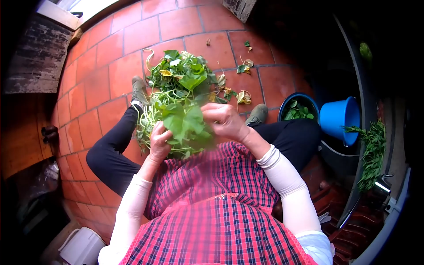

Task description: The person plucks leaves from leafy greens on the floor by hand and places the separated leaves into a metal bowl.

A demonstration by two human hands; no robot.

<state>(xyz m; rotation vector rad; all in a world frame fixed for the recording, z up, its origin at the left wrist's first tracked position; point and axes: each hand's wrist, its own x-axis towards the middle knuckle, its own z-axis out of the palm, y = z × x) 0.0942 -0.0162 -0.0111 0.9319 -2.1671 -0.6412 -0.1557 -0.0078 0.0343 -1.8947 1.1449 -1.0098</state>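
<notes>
Between my knees, my left hand (pixel 160 140) is closed around the stems of a bunch of leafy green vines (pixel 181 123). Broad leaves from this bunch spread between my two hands, slightly blurred. At their right edge, my right hand (pixel 224 120) has its fingers curled and pinched on a green leaf (pixel 193 118); the fingertips are partly hidden. Just beyond my hands, a heap of more vines (pixel 179 73) lies on the tiles, with pale stems and a few yellow leaves in it.
Loose yellowed leaves (pixel 244 97) lie scattered on the red tile floor (pixel 128 42). To the right stand a dark basin (pixel 282 106) holding green leaves and a blue bucket (pixel 333 118), tipped sideways. Long-leaved greens (pixel 373 154) hang beside it. A white bin (pixel 82 247) stands lower left.
</notes>
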